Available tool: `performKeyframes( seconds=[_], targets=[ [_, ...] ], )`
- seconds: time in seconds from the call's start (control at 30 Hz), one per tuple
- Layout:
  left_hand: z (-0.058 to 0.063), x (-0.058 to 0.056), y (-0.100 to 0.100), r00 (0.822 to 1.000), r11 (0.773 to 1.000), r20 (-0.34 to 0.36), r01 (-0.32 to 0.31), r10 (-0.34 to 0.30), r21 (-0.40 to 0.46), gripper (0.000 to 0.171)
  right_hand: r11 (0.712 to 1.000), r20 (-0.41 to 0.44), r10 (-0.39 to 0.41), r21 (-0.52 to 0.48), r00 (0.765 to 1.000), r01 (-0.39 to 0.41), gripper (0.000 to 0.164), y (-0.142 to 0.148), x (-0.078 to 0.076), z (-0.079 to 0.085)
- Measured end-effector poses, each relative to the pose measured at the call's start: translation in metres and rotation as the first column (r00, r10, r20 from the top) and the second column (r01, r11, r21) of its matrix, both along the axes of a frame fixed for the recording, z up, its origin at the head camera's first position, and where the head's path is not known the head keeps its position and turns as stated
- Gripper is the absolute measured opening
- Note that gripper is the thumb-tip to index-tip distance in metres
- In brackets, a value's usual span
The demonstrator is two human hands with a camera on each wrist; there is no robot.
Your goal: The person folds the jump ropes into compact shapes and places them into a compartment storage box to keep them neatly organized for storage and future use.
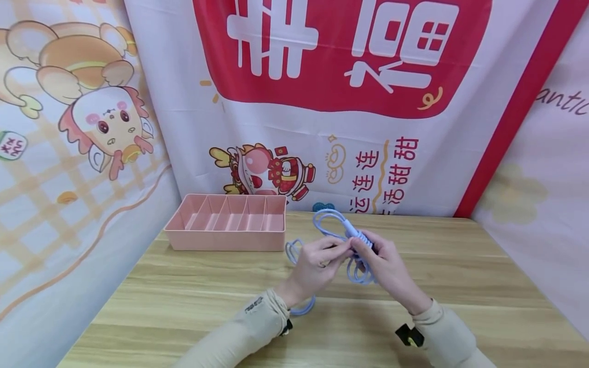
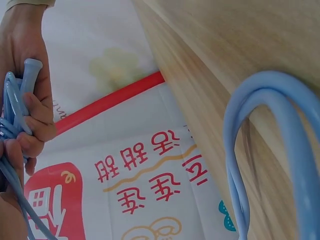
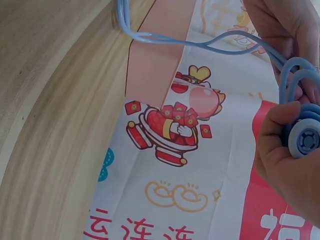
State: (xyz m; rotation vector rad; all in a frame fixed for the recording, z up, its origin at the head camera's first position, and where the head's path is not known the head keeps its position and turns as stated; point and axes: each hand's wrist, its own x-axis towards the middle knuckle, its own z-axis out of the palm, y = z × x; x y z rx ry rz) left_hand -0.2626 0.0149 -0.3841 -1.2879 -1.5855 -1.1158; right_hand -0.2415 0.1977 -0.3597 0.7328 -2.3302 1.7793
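Observation:
A light blue jump rope is bunched up between my two hands above the table. My right hand grips its handle together with several turns of cord. In the right wrist view the round end cap of a handle pokes out of that fist, and the left wrist view shows a flared handle end. Close against it, my left hand pinches the cord with thumb and fingers. Loose cord loops below and beside the left hand, down to the tabletop. The left fingertips are partly hidden behind the coils.
A pink divided box stands at the back left of the wooden table, its long side facing me. Printed cloths hang behind the table and at both sides.

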Motion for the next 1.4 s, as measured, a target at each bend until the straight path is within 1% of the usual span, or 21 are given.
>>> performKeyframes(
  seconds=[0.23, 0.43, 0.53, 0.67, 0.8, 0.93, 1.1, 1.2, 1.27, 1.4],
  targets=[
    [0.0, 0.0, -0.001, 1.0, 1.0, 0.018, -0.001, 0.001, -0.005, 0.033, 0.999, 0.02, 0.031, 0.038, 0.999, -0.032, 0.028, 0.001, -0.001, -0.001],
    [0.0, 0.002, -0.001, 0.999, 1.0, 0.033, 0.01, -0.01, -0.014, 0.033, 0.997, 0.001, 0.049, 0.053, 0.999, -0.049, 0.03, 0.003, -0.002, -0.004],
    [-0.001, 0.002, -0.002, 0.999, 1.0, 0.04, 0.006, -0.005, -0.016, 0.033, 0.995, 0.021, 0.099, -0.003, 0.995, -0.099, 0.029, 0.002, -0.003, -0.005],
    [-0.002, 0.002, -0.002, 0.998, 1.0, 0.061, -0.003, 0.004, -0.014, 0.033, 0.987, 0.011, 0.142, -0.071, 0.99, -0.141, 0.024, -0.001, -0.004, -0.006],
    [-0.001, 0.001, -0.002, 0.997, 1.0, 0.082, 0.015, -0.014, -0.01, 0.032, 0.992, -0.061, 0.089, -0.082, 0.994, -0.094, 0.017, -0.001, -0.003, -0.005],
    [0.001, 0.001, -0.001, 0.994, 0.998, 0.095, 0.058, -0.058, 0.004, 0.031, 0.99, -0.091, 0.069, -0.114, 0.993, -0.079, 0.018, 0.002, -0.003, -0.005],
    [0.003, 0.0, -0.001, 0.993, 0.995, 0.06, 0.098, -0.097, -0.018, 0.029, 0.992, -0.105, 0.04, -0.113, 0.994, -0.052, 0.021, 0.005, -0.002, -0.002],
    [0.003, 0.0, -0.001, 0.993, 0.993, 0.031, 0.111, -0.11, -0.048, 0.03, 0.994, -0.1, 0.028, -0.098, 0.995, -0.038, 0.021, 0.007, -0.002, 0.0],
    [0.003, 0.0, -0.002, 0.994, 0.992, 0.016, 0.109, -0.108, -0.067, 0.031, 0.995, -0.085, 0.026, -0.09, 0.996, -0.034, 0.02, 0.008, -0.002, 0.001],
    [0.002, -0.001, -0.003, 0.995, 0.991, -0.006, 0.096, -0.097, -0.097, 0.031, 0.996, -0.026, 0.016, -0.089, 1.0, -0.019, 0.021, 0.009, -0.001, 0.003]
  ],
)
